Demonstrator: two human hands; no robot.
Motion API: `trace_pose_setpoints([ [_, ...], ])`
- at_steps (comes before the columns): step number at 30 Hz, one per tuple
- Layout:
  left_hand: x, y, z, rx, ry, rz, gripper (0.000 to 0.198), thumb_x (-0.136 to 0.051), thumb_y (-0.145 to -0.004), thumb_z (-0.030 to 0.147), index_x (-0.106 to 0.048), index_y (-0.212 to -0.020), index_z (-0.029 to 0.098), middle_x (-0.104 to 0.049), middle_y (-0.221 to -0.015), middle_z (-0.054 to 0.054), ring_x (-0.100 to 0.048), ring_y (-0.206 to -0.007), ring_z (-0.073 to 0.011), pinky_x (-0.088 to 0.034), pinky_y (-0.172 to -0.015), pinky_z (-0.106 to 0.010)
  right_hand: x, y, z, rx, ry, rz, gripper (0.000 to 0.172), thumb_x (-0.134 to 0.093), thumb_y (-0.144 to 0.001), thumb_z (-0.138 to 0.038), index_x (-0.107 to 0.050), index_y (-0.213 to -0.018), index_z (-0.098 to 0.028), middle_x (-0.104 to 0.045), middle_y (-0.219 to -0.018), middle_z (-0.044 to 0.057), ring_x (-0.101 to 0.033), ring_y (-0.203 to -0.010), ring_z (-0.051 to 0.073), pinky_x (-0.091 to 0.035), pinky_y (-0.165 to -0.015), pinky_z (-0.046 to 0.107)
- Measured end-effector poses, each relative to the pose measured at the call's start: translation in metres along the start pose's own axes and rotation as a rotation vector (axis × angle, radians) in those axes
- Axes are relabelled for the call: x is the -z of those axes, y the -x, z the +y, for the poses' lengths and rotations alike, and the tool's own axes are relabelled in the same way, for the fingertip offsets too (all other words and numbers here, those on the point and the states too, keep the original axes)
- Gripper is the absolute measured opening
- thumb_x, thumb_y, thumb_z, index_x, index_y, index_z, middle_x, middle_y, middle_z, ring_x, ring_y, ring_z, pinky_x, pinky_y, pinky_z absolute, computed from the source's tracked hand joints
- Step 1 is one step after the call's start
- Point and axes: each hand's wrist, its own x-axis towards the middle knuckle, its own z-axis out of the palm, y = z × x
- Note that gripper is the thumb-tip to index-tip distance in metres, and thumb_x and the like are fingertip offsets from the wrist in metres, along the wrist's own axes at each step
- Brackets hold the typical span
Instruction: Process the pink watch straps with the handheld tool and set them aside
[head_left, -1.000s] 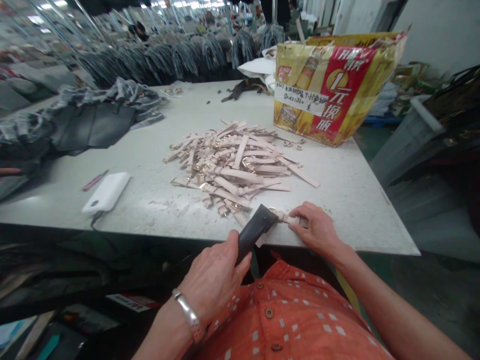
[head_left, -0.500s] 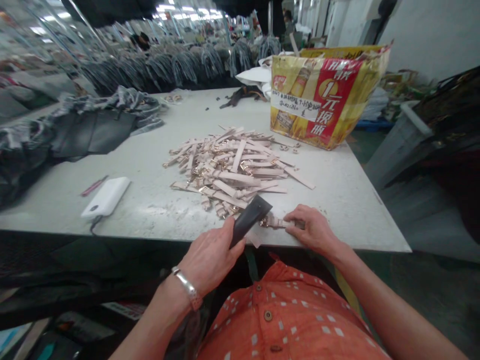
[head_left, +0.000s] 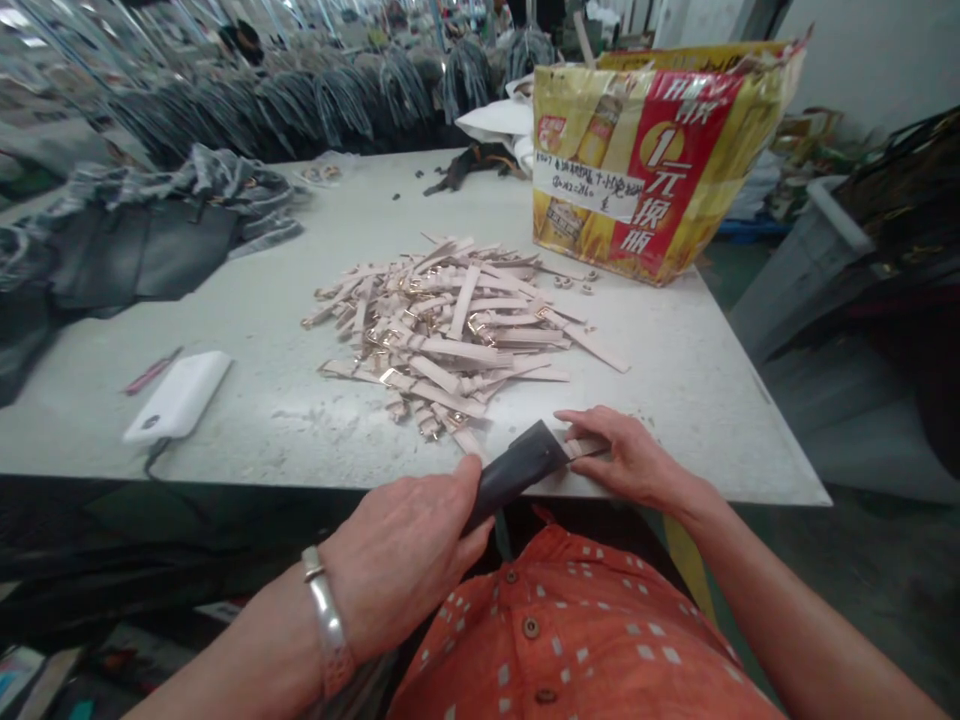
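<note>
My left hand, with a metal bracelet at the wrist, is closed around a flat black leather-like strap. The strap slants up to the right, over the table's front edge. Between the thumb and fingers of my right hand is a short pale buckle strap. The black strap's end meets this pale piece and hides its buckle end; whether one runs through the other I cannot tell. Just beyond both hands lies a heap of pale buckle straps with gold-coloured buckles.
A yellow and red carton stands at the table's back right, with a few small pale loops before it. On the left lie a white power bank with a cable, a pink tool and dark grey pieces.
The black strap has moved right, over the buckle end of the pale strap that showed before. My left hand has come right with it; my right hand stays nearly in place. The view has shifted slightly.
</note>
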Motion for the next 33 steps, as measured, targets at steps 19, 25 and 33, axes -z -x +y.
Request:
trace_pose_setpoints([
  [19,-0.017,0.011,-0.036,0.134,0.151,0.138,0.026,-0.034,-0.085,0.045,-0.042,-0.093,0.022,-0.061,-0.073,-0.001,-0.059,-0.068,-0.0188,-0.036,-0.059,-0.027,0.003,-0.002,-0.008,0.05,0.288,0.0,0.006,-0.061,-0.075,-0.014,-0.059,-0.079,-0.019,-0.06,-0.077,0.002,-0.052,-0.076,0.016,-0.036,-0.07,0.03],
  [25,-0.017,0.026,-0.039,0.109,0.191,0.046,0.034,-0.033,-0.084,0.05,-0.045,-0.101,0.023,-0.062,-0.078,-0.001,-0.059,-0.074,-0.0198,-0.04,-0.066,-0.03,0.005,0.012,0.002,0.232,0.257,0.004,0.01,-0.053,-0.085,-0.022,-0.062,-0.084,-0.02,-0.062,-0.087,0.006,-0.054,-0.081,0.017,-0.039,-0.071,0.03],
  [33,-0.019,0.034,-0.035,0.078,0.167,-0.06,0.043,-0.035,-0.084,0.05,-0.043,-0.118,0.026,-0.064,-0.095,-0.005,-0.059,-0.088,-0.022,-0.043,-0.079,-0.035,0.004,0.018,0.006,0.226,0.138,0.004,0.013,-0.053,-0.085,-0.025,-0.066,-0.086,-0.023,-0.063,-0.092,0.006,-0.054,-0.084,0.018,-0.044,-0.073,0.034],
])
